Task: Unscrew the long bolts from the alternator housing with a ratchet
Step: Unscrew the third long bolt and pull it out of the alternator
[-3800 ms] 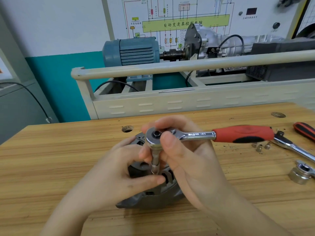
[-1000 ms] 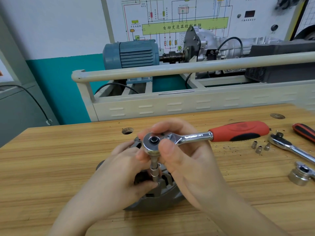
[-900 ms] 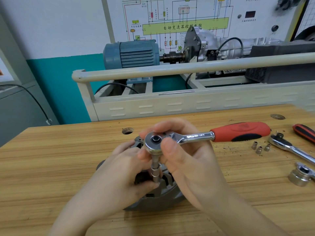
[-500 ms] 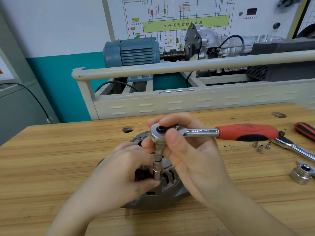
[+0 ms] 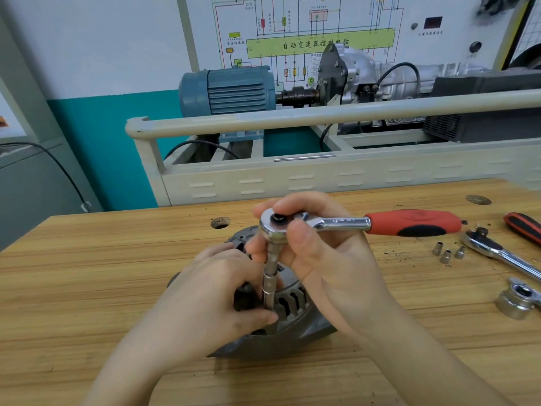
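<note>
Pinching the ratchet [image 5: 336,225] head, right hand [image 5: 328,268]'s grip (left hand [image 5: 216,297] clasping alternator housing [image 5: 292,326] below).

Alternator housing [image 5: 281,332] sits on the tabletop [image 5: 87,288], front and centre. Left hand [image 5: 210,300] lies over its left side, right hand [image 5: 328,271] over its right, and the ratchet [image 5: 336,225] stands above it, handle running off to the right. Right of that handle, three small sockets [image 5: 446,253] lie together; just beyond them, a second ratchet [image 5: 497,250]. Nearer the front right edge, a large socket [image 5: 512,300]. Behind the tabletop, a motor [image 5: 228,89].
</note>
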### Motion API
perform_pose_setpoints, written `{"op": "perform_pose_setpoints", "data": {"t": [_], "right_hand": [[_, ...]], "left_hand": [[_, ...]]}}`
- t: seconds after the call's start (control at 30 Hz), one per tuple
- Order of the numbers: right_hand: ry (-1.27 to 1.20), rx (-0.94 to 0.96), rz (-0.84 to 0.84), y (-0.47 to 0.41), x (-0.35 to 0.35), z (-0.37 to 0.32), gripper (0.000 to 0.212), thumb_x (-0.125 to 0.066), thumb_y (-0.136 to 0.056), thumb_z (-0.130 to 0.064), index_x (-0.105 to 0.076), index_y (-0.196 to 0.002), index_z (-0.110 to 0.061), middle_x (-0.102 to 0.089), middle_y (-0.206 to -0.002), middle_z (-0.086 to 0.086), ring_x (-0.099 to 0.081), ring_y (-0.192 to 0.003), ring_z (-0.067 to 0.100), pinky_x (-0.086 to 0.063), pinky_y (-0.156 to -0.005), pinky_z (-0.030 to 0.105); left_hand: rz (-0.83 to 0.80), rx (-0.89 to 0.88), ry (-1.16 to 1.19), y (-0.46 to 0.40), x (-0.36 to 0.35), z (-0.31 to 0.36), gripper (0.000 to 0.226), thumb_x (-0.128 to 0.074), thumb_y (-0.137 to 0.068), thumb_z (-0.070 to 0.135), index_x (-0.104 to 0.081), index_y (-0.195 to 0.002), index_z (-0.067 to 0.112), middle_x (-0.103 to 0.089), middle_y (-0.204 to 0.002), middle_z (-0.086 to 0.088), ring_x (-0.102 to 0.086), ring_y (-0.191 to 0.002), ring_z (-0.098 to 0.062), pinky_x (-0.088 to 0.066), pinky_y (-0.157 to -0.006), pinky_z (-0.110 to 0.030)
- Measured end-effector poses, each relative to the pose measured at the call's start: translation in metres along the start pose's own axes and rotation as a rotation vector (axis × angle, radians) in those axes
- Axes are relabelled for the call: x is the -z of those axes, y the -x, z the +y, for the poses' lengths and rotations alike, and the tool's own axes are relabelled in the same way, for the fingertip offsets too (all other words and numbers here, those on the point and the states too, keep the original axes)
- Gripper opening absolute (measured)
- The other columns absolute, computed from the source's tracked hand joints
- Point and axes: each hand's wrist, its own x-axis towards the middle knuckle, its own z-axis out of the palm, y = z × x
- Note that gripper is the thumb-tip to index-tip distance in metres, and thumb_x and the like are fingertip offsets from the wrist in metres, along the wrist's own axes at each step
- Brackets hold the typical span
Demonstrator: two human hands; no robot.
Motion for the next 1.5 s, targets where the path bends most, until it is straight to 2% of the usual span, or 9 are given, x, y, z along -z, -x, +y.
{"op": "perform_pose_setpoints", "data": {"t": [0.27, 0.47, 0.63, 0.77, 0.9, 1.07, 1.17, 1.27, 1.5], "right_hand": [[-0.092, -0.07, 0.009, -0.004, 0.008, -0.001, 0.02, -0.07, -0.072, -0.033, -0.07, -0.089, -0.021, -0.068, -0.096, -0.001, -0.066, -0.077, 0.017, -0.052, -0.072, 0.029], [-0.116, -0.089, 0.023, -0.005, 0.011, 0.0, 0.02, -0.07, -0.072, -0.031, -0.07, -0.089, -0.021, -0.068, -0.096, -0.002, -0.067, -0.077, 0.017, -0.052, -0.073, 0.029], [-0.033, -0.066, -0.012, -0.004, 0.008, -0.001, 0.02, -0.069, -0.074, -0.032, -0.068, -0.092, -0.023, -0.067, -0.097, -0.001, -0.066, -0.079, 0.016, -0.051, -0.074, 0.029], [0.068, 0.0, 0.067, -0.001, 0.002, -0.001, 0.019, -0.067, -0.075, -0.031, -0.068, -0.092, -0.023, -0.067, -0.097, -0.001, -0.066, -0.081, 0.017, -0.051, -0.074, 0.028], [0.098, 0.036, 0.062, 0.003, -0.004, 0.002, 0.018, -0.066, -0.076, -0.029, -0.066, -0.092, -0.022, -0.066, -0.099, -0.001, -0.066, -0.081, 0.015, -0.053, -0.076, 0.031], [0.001, -0.034, 0.091, 0.002, -0.003, 0.002, 0.021, -0.067, -0.072, -0.035, -0.067, -0.089, -0.023, -0.068, -0.097, 0.002, -0.066, -0.076, 0.016, -0.054, -0.07, 0.03], [0.237, 0.122, 0.174, 0.004, -0.001, 0.003, 0.019, -0.067, -0.075, -0.027, -0.065, -0.093, -0.021, -0.067, -0.097, 0.001, -0.066, -0.079, 0.019, -0.053, -0.071, 0.03], [0.468, 0.297, 0.128, 0.009, -0.003, 0.006, 0.022, -0.066, -0.079, -0.025, -0.059, -0.098, -0.018, -0.064, -0.099, 0.001, -0.066, -0.083, 0.02, -0.053, -0.074, 0.03], [-0.206, -0.187, 0.158, -0.002, 0.003, 0.002, 0.031, -0.058, -0.079, -0.038, -0.061, -0.095, -0.012, -0.07, -0.086, 0.003, -0.066, -0.07, 0.013, -0.053, -0.064, 0.023]], "left_hand": [[-0.032, 0.045, -0.095, -0.001, -0.001, 0.006, 0.02, -0.064, -0.071, 0.047, -0.066, -0.084, 0.032, -0.06, -0.094, 0.018, -0.03, -0.102, 0.009, 0.011, -0.085, 0.01], [-0.058, 0.064, -0.191, -0.001, 0.0, 0.008, 0.024, -0.061, -0.073, 0.048, -0.044, -0.059, 0.039, -0.055, -0.073, 0.024, -0.039, -0.093, 0.015, 0.013, -0.095, 0.003], [-0.033, 0.053, -0.091, 0.002, 0.001, 0.005, 0.013, -0.065, -0.072, 0.045, -0.063, -0.071, 0.032, -0.062, -0.083, 0.02, -0.019, -0.108, 0.019, 0.005, -0.09, 0.008], [-0.024, 0.042, -0.043, 0.001, 0.004, 0.007, 0.021, -0.059, -0.072, 0.052, -0.059, -0.066, 0.031, -0.064, -0.083, 0.015, -0.038, -0.1, 0.012, -0.001, -0.103, -0.002], [-0.009, 0.031, -0.005, 0.002, 0.005, 0.012, 0.049, -0.047, -0.071, 0.069, -0.068, -0.085, 0.026, -0.062, -0.095, 0.012, -0.044, -0.1, 0.006, -0.023, -0.105, -0.018], [0.019, 0.093, 0.231, 0.0, 0.009, 0.017, 0.043, -0.05, -0.062, 0.059, -0.07, -0.076, 0.022, -0.066, -0.093, 0.012, -0.054, -0.095, 0.008, -0.034, -0.105, -0.032], [0.082, 0.112, 0.233, -0.002, 0.007, 0.02, 0.034, -0.056, -0.059, 0.057, -0.064, -0.063, 0.024, -0.059, -0.098, 0.023, -0.055, -0.09, 0.008, -0.038, -0.099, -0.035], [0.091, 0.11, 0.242, -0.002, 0.006, 0.021, 0.042, -0.052, -0.057, 0.06, -0.067, -0.078, 0.027, -0.059, -0.1, 0.025, -0.057, -0.088, 0.009, -0.04, -0.097, -0.036], [0.014, 0.13, 0.28, -0.003, 0.006, 0.016, 0.048, -0.048, -0.061, 0.063, -0.072, -0.083, 0.027, -0.063, -0.097, 0.029, -0.056, -0.094, 0.012, -0.036, -0.104, -0.034]]}}
